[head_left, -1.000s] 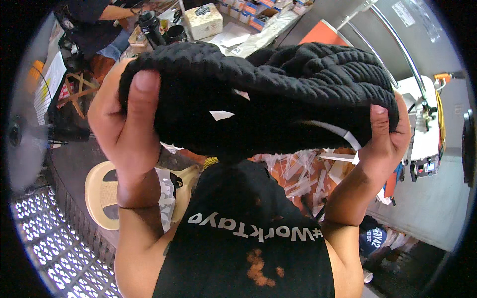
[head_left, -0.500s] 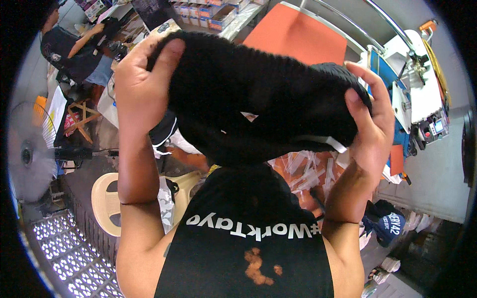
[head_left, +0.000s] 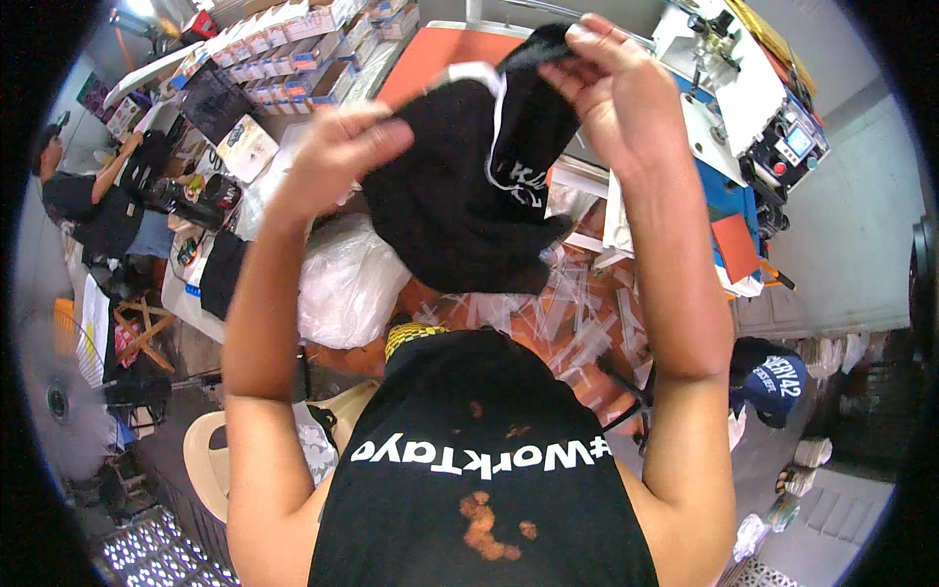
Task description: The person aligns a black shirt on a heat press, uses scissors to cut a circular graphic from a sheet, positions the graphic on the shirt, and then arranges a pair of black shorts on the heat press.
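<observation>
A black cloth garment (head_left: 440,186) with white print and a thin white strip hangs in front of me, above the floor and below the orange board. My right hand (head_left: 621,83) grips its upper right corner, where the cloth bunches between the thumb and fingers. My left hand (head_left: 342,152) is at the garment's left edge, smeared by motion, so I cannot tell whether its fingers hold the cloth. The garment's lower end hangs loose.
An orange board (head_left: 445,59) lies beyond the garment. Stacked small boxes (head_left: 293,64) stand at far left; a machine with a control panel (head_left: 787,142) is at right. A clear plastic bag (head_left: 347,284) and clear strips (head_left: 577,303) lie below. Another person (head_left: 93,201) works at left.
The garment, held stretched wide between both hands before, now hangs narrower and turned, showing white print. My right hand has moved up and left; my left hand has shifted right and down.
</observation>
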`<state>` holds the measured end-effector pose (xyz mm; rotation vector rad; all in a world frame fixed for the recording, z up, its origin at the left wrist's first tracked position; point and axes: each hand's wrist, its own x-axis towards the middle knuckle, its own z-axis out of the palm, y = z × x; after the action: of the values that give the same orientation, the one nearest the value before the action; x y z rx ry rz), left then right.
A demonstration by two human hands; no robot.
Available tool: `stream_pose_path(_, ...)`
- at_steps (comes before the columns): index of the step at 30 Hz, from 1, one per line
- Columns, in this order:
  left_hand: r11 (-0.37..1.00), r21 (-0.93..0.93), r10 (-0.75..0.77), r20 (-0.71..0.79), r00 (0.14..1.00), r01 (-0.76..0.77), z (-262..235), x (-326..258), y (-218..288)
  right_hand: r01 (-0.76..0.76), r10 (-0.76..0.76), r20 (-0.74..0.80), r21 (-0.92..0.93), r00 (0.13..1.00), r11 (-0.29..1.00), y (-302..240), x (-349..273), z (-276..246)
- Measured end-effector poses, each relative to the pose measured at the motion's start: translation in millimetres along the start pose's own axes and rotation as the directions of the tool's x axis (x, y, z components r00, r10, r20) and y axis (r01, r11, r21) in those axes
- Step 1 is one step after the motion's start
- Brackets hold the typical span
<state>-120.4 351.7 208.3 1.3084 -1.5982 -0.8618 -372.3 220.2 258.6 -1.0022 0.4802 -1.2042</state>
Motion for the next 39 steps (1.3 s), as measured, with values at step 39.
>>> stream_pose_path(39, 0.694, 0.541, -0.461, -0.171, 0.871, 0.474, -60.8, -2.0, -174.5, -0.374, 0.266, 0.271, 0.539, 0.925, 0.755, 102.1, -60.6, -55.1)
